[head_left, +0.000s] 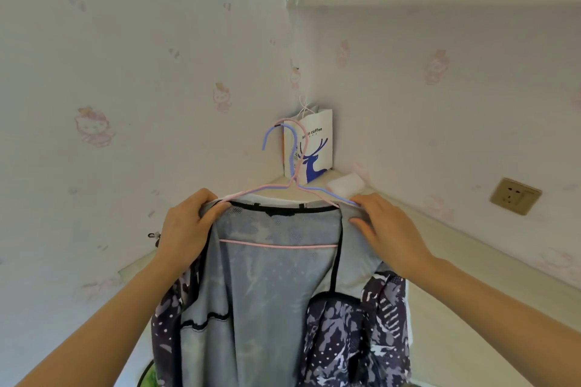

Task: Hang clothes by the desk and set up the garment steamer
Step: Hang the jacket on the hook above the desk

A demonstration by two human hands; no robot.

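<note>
A grey jacket [270,286] with a dark patterned outside hangs open in front of me on a pink hanger [276,246]; a blue hanger [284,148] sits with it, both hooks standing up free in the air. My left hand [188,226] grips the jacket's left shoulder over the hanger end. My right hand [386,229] holds the right shoulder, thumb under the fabric and fingers lying over it. No garment steamer is in view.
A desk top [471,308] runs along the right wall into the corner. A white paper bag with a blue deer [314,148] stands in that corner, a small white pack [345,185] beside it. A wall socket [515,196] is at right. A shelf [440,0] holds bottles above.
</note>
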